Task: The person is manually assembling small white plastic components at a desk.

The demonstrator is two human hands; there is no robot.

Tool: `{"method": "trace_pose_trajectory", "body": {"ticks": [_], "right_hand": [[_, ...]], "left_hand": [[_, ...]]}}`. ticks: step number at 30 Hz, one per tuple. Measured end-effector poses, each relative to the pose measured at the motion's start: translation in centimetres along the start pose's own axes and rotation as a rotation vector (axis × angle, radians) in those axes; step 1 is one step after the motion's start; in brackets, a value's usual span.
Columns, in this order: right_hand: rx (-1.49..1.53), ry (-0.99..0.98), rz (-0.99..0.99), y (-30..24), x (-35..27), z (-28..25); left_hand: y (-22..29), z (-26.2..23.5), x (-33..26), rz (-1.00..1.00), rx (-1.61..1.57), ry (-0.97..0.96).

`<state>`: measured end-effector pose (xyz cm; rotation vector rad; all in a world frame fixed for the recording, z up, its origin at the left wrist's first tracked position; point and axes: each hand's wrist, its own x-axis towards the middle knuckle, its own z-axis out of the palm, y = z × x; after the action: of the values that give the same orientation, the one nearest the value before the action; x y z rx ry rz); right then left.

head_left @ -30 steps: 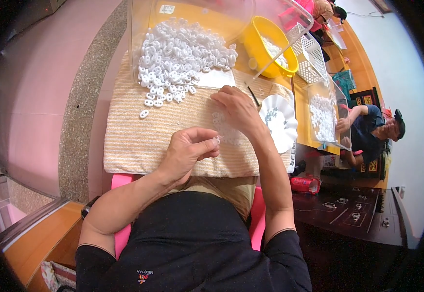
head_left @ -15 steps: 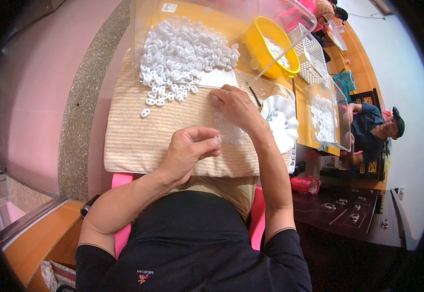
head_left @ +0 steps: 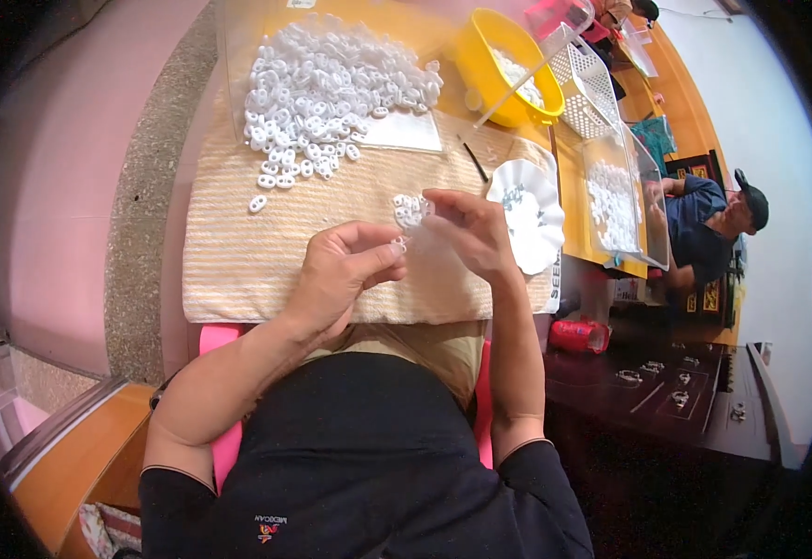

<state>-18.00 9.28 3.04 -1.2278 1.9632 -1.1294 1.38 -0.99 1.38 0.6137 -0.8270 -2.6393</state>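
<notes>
My left hand (head_left: 336, 275) is closed, thumb and forefinger pinching a small whitish piece (head_left: 399, 246) over the striped towel. To its right, my right hand (head_left: 476, 233) hovers low with its fingertips beside a small cluster of white pieces (head_left: 412, 211); motion smears its lower fingers, and anything in them cannot be made out. A large heap of white oval plastic pieces (head_left: 327, 88), each with two holes, lies beyond my hands. One loose white oval piece (head_left: 257, 203) sits on the towel left of the heap's front.
The striped towel (head_left: 238, 261) covers the table before me. At right are a fluted white dish (head_left: 541, 238) with small bits, a thin black stick (head_left: 474, 161), a yellow basin (head_left: 466, 70), white perforated baskets (head_left: 585, 93) and a clear bin (head_left: 653, 219). A co-worker (head_left: 704, 224) sits beyond.
My right hand has drawn back toward me and to the right, uncovering part of the white cluster. My left hand keeps its pinch. The whole view has shifted slightly.
</notes>
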Motion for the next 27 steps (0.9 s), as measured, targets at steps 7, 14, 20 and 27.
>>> {"method": "trace_pose_trajectory", "body": {"ticks": [7, 14, 20, 27], "right_hand": [[0.407, -0.046, 0.124, 0.4, -2.4, 0.9], [0.419, -0.050, 0.104, 1.2, -2.9, 1.6], [0.434, -0.051, 0.136, 1.0, -3.2, 1.8], [0.403, -0.070, 0.175, 0.6, -3.4, 2.0]], "left_hand": [[-0.5, 0.1, 0.1, -0.028, 0.013, 0.018], [-0.7, -0.1, 0.1, -0.038, 0.022, 0.029], [-0.6, 0.0, 0.1, -0.060, 0.038, 0.047], [-0.6, -0.1, 0.1, -0.063, 0.051, 0.024]]}}
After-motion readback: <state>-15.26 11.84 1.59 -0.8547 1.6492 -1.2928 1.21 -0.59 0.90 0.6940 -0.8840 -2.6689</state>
